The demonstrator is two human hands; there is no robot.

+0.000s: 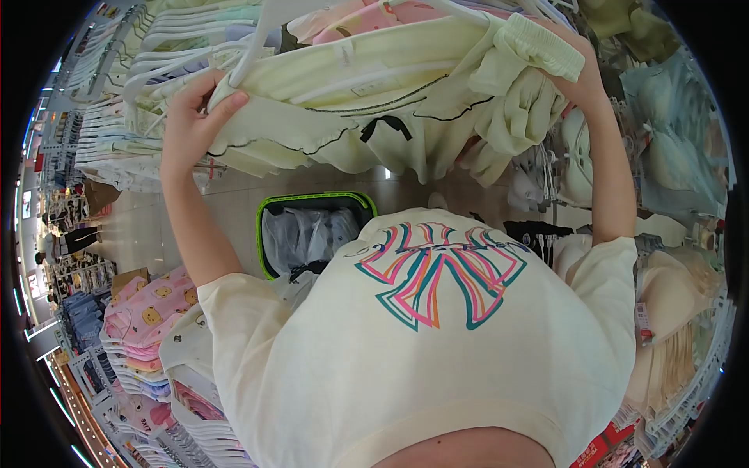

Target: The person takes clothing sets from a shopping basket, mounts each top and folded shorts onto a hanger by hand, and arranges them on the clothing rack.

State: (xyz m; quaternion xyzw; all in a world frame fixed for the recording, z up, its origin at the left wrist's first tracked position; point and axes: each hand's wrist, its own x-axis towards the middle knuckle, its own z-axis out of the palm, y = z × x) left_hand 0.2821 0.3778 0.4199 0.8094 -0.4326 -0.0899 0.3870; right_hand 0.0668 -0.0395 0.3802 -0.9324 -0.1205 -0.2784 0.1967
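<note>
A pale yellow-green garment (312, 129) with dark wavy trim, a black bow and a gathered cuff is stretched out in front of me on a white hanger (253, 47). At its left shoulder, my left hand (199, 117) is closed round the fabric and hanger end, thumb on the near side. My right hand (577, 74) is at the opposite end, by the gathered sleeve cuff (546, 47). Its fingers are mostly hidden behind the fabric but seem to hold that side up. Pink patterned clothing (367, 19) shows just behind the garment.
Hangers with light clothes (117, 132) crowd the left rack. Bras (675, 288) hang along the right. On the floor below stands a black basket with a green rim (261, 234), holding plastic-wrapped items. Pink bear-print pajamas (152, 308) hang at lower left.
</note>
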